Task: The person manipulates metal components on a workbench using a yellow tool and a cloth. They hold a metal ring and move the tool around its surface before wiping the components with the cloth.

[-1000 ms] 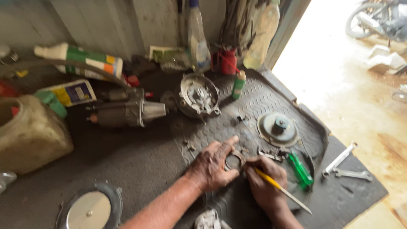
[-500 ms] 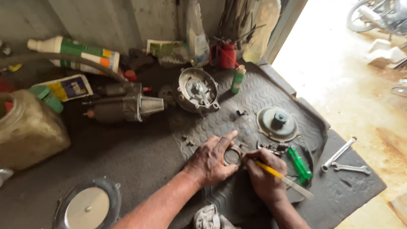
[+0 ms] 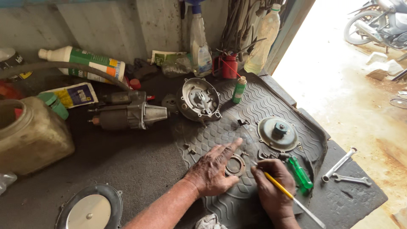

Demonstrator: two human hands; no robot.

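- The right hand (image 3: 273, 193), low and right of centre in the frame, has its grip pressed together around a yellow-handled screwdriver (image 3: 292, 198), fingers curled over the upper part of the handle.
- The screwdriver's long axis runs on a slant: one end sits under the curled fingers toward the upper left, and the bare metal end points to the lower right corner of the frame. Which end is the tip, I cannot tell.
- The left hand (image 3: 214, 169), just left of the right one, lies flat with its grip spread; the forefinger stretches toward the upper right and the fingers rest on the rim of a flat metal ring (image 3: 235, 165).
- The ring lies flat between the two hands on a grey ribbed rubber mat (image 3: 263, 104), at lower centre of the frame.
- Just right of the right hand lies a green-handled screwdriver (image 3: 300, 171), slanted the same way.
- Above it on the mat sits a round metal cover (image 3: 277, 133) with a raised hub.
- At the upper middle of the mat a round housing (image 3: 199, 99) leans, with a small green bottle (image 3: 239, 89) upright beside it.
- Left of the mat, on the dark counter (image 3: 127, 157), a starter motor (image 3: 129, 114) lies on its side, long axis left to right.
- Two spanners (image 3: 345, 169) lie at the counter's right edge.
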